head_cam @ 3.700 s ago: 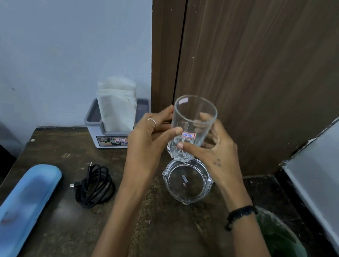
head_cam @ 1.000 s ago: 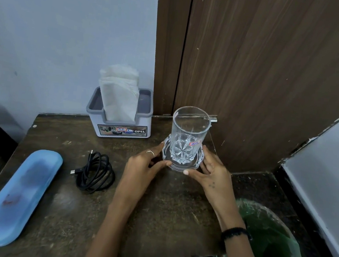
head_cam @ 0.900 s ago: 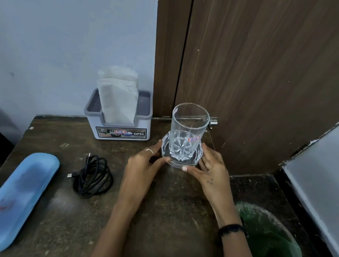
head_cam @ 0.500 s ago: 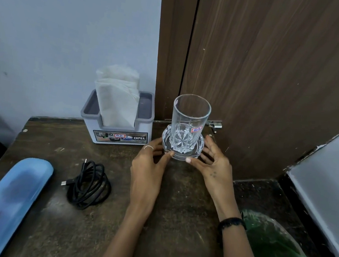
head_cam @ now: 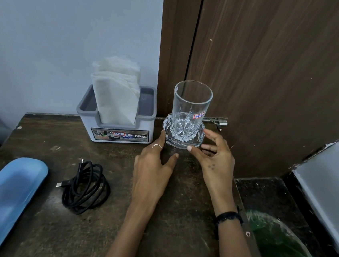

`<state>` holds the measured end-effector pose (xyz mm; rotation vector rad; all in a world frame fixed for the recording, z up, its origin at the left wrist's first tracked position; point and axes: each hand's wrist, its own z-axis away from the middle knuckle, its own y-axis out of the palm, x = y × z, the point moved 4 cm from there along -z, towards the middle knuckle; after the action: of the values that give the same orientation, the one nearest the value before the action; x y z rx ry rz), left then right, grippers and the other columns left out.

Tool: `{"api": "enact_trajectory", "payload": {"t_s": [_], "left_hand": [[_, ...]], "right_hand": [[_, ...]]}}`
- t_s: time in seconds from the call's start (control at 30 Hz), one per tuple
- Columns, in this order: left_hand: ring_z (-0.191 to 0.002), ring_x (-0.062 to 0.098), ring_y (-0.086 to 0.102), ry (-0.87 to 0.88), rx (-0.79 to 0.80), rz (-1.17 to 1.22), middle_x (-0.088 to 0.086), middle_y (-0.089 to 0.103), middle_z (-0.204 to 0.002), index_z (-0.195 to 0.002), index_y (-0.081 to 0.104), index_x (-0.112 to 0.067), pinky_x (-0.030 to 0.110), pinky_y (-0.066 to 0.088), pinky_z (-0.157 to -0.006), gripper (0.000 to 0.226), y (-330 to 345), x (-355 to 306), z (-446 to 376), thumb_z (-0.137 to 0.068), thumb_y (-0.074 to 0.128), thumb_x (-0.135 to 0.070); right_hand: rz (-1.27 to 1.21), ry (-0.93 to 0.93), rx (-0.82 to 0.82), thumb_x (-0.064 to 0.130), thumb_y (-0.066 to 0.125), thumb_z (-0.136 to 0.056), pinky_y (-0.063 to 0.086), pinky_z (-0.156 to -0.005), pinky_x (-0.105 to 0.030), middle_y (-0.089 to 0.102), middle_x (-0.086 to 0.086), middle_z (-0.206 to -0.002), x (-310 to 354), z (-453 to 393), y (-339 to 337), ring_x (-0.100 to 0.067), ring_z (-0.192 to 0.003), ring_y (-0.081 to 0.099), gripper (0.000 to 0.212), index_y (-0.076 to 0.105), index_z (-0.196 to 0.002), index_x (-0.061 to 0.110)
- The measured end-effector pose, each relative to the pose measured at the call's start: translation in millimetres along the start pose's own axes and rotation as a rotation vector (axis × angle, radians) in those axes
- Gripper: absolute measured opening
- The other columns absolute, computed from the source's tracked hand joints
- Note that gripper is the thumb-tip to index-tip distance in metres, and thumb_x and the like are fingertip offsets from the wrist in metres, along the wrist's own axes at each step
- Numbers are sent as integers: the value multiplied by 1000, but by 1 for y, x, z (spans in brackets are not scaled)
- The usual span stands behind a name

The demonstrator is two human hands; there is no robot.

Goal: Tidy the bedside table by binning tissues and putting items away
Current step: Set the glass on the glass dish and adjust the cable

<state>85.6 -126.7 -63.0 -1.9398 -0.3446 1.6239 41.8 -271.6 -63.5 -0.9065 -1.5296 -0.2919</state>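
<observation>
Table (head_cam: 38, 135), dark, worn top. Back edge: grey holder (head_cam: 120, 131), white tissues (head_cam: 115, 93) standing upright in it. Just beside, right: empty glass (head_cam: 190, 107) upright in clear glass dish (head_cam: 182, 137). Left hand (head_cam: 152, 170) open, fingertips at dish rim; right hand (head_cam: 213, 156) open, thumb touching dish. Coiled black cable (head_cam: 86, 186); blue case (head_cam: 4, 201), closed. Green-lined bin (head_cam: 283, 253) at right.

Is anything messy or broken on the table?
Nothing looks broken or spilled. The glass stands upright on its glass dish. Only the black cable lies loosely coiled on the table.
</observation>
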Motion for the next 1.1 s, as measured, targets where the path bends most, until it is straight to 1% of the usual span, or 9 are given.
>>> {"api": "enact_trajectory", "payload": {"t_s": [0.17, 0.27, 0.4, 0.53, 0.63, 0.73, 0.8, 0.9, 1.1], "left_hand": [[-130, 19, 40, 46, 36, -79, 2, 47, -142, -143, 26, -25, 35, 30, -104, 66, -1, -6, 3, -86, 58, -27], [-128, 17, 44, 17, 73, 20, 1, 49, -140, -140, 34, -24, 36, 34, -108, 58, -7, -8, 7, -87, 58, -21], [-102, 18, 62, 62, -28, -45, -2, 67, -113, -118, 56, -29, 40, 51, -86, 29, -39, -21, 33, -90, 50, -22], [-102, 20, 55, 117, -243, -146, 0, 61, -107, -109, 58, -20, 35, 48, -77, 23, -72, -20, 81, -90, 45, -20], [-98, 15, 46, 63, -389, -67, 1, 54, -100, -107, 53, -20, 17, 32, -77, 27, -94, 1, 113, -84, 41, -24], [-98, 19, 50, -57, -429, -6, -4, 46, -99, -111, 52, -19, 12, 27, -78, 31, -109, 31, 129, -84, 51, -3], [-102, 21, 51, -116, -386, -4, -1, 50, -106, -117, 53, -12, 12, 27, -81, 37, -111, 47, 127, -84, 50, 5], [-108, 14, 51, -135, -352, 64, -3, 53, -111, -119, 54, -14, 7, 26, -84, 30, -111, 55, 117, -91, 45, -7], [-117, 6, 45, -154, -383, 196, 1, 50, -132, -128, 50, -14, 9, 26, -93, 38, -114, 61, 87, -96, 37, -30]], "right_hand": [[17, 8, 16, 19, 75, -75, 49, -75, -12, 53, 10, -114, 3, 2, 1, -1, -92, 59, 52, 55, -122, 24], [11, 49, -12, 21, 73, -77, 47, -72, -7, 50, 7, -117, 8, 6, 1, 0, -90, 57, 48, 55, -121, 22], [-30, -48, -138, 24, 68, -82, 42, -66, -5, 61, 2, -96, 35, 35, 0, 0, -74, 56, 15, 62, -96, 23], [-18, -193, 76, 26, 64, -85, 46, -69, -14, 65, 13, -83, 65, 86, 23, 0, -74, 59, 9, 62, -93, 26], [113, -362, 313, 33, 56, -88, 49, -73, -20, 53, 15, -111, 81, 130, 50, 4, -79, 52, 30, 53, -118, 36], [319, -501, 491, 37, 47, -88, 49, -80, -19, 33, 16, -141, 86, 156, 73, 1, -101, 49, 45, 36, -131, 47], [399, -527, 536, 34, 46, -89, 48, -87, -24, 36, 10, -145, 83, 161, 85, -7, -117, 48, 42, 42, -130, 42], [408, -449, 554, 23, 44, -91, 47, -95, -28, 46, 2, -141, 79, 158, 99, -16, -122, 51, 37, 55, -126, 26], [372, -417, 604, 10, 51, -89, 35, -102, -17, 49, 0, -135, 97, 129, 135, -12, -123, 48, 35, 60, -122, 21]]}}
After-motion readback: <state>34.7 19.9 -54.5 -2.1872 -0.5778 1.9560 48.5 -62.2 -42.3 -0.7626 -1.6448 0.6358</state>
